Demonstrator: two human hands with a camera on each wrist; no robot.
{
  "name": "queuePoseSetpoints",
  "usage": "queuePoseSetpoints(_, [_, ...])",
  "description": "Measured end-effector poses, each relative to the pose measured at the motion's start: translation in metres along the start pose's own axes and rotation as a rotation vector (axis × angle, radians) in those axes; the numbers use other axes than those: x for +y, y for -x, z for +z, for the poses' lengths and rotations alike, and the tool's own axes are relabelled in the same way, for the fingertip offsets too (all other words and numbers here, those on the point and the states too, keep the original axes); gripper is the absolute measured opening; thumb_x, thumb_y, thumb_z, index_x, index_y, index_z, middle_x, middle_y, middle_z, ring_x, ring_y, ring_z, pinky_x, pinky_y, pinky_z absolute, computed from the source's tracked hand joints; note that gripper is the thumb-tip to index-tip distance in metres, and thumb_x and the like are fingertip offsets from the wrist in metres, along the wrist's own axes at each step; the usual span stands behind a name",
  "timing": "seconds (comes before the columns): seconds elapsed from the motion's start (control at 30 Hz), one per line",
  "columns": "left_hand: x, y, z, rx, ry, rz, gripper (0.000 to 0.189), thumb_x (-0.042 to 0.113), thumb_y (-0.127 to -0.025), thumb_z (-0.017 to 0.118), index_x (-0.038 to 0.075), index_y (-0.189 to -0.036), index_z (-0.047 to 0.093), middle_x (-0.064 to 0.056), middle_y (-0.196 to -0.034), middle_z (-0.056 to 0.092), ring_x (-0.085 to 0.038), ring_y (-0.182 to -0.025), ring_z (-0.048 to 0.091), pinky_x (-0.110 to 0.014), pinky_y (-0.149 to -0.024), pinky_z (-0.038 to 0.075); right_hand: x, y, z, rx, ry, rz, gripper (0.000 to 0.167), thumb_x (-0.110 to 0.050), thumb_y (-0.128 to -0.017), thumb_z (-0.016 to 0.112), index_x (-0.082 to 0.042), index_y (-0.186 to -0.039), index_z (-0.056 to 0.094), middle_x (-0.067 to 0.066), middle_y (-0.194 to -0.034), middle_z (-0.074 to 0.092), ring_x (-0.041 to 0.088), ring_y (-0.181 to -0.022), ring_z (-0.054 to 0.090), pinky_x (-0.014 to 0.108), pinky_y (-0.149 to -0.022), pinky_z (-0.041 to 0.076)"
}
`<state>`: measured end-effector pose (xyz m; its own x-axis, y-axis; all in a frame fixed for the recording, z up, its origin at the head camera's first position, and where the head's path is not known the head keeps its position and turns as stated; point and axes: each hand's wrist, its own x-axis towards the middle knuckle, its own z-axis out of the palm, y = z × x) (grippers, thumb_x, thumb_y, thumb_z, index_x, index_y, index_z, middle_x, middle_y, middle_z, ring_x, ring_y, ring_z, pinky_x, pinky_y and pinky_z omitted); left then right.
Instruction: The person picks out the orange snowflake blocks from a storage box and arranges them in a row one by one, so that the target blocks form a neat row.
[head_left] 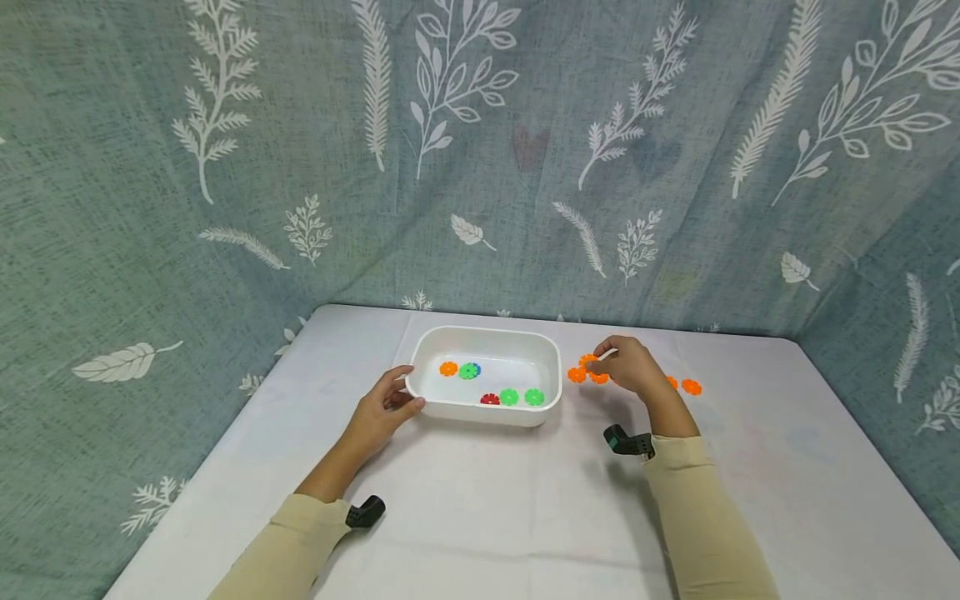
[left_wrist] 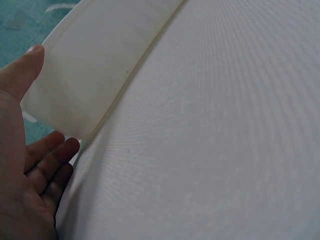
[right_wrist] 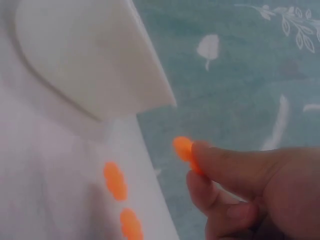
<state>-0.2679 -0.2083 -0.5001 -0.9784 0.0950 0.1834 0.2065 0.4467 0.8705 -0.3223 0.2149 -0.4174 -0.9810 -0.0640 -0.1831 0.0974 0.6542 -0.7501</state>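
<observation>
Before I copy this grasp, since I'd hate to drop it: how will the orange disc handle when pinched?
The orange disc looks like thin, stiff plastic and probably light, since the right hand lifts it by fingertips alone. Its notched edge likely aids grip; flat pieces seem unlikely to roll.

The tub [head_left: 420, 392] in the middle is white. Inside are orange, green, blue and red flower pieces [head_left: 509, 397]. Orange pieces [head_left: 691, 387] lie right. The curtain [head_left: 225, 150] behind is blue-green with white leaves.
</observation>
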Motion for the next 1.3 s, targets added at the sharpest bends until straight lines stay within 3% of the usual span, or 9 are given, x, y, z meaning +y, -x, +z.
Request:
queuePoseSetpoints(0.5, [0.005,-0.003,-0.001,0.001,-0.014,-0.002,0.067,0.041,-0.086,0.074,0.026,-0.143,0.043,-0.008,-0.133,0.058,-0.024,-0.101,0.06,-0.047,-0.089,0.045,0.041,0.007,-0.034,0.045,0.0,0.027,0.036,-0.021,-0.091,0.069,0.0,-0.118,0.055,0.016,-0.106,0.064,0.033,-0.093,0.058,0.041,-0.075,0.046])
queuePoseSetpoints(0.83, [0.006,-0.002,-0.001,-0.006,-0.015,0.0,0.069,0.046,-0.085,0.073,0.026,-0.144,0.042,-0.009,-0.133,0.058,-0.024,-0.101,0.06,-0.046,-0.089,0.046,0.077,0.015,-0.054,0.095,-0.009,0.105,0.036,-0.019,-0.092,0.066,0.0,-0.121,0.054,0.015,-0.105,0.063,0.029,-0.088,0.055,0.038,-0.071,0.045])
queuePoseSetpoints(1.07, [0.001,-0.001,0.0,-0.006,-0.019,-0.01,0.067,0.039,-0.087,0.074,0.027,-0.144,0.042,-0.008,-0.133,0.058,-0.023,-0.102,0.06,-0.044,-0.087,0.047,0.097,0.018,-0.068,0.122,-0.022,0.137,0.042,-0.022,-0.092,0.067,0.002,-0.123,0.053,0.018,-0.108,0.06,0.027,-0.087,0.055,0.036,-0.07,0.045])
queuePoseSetpoints(1.3, [-0.002,0.0,0.001,-0.006,0.01,-0.006,0.07,0.047,-0.084,0.074,0.028,-0.143,0.043,-0.005,-0.131,0.06,-0.022,-0.103,0.06,-0.046,-0.087,0.047,0.123,0.019,-0.084,0.185,-0.059,0.2,0.046,-0.023,-0.094,0.063,0.005,-0.128,0.051,0.02,-0.113,0.057,0.029,-0.088,0.052,0.035,-0.07,0.044])
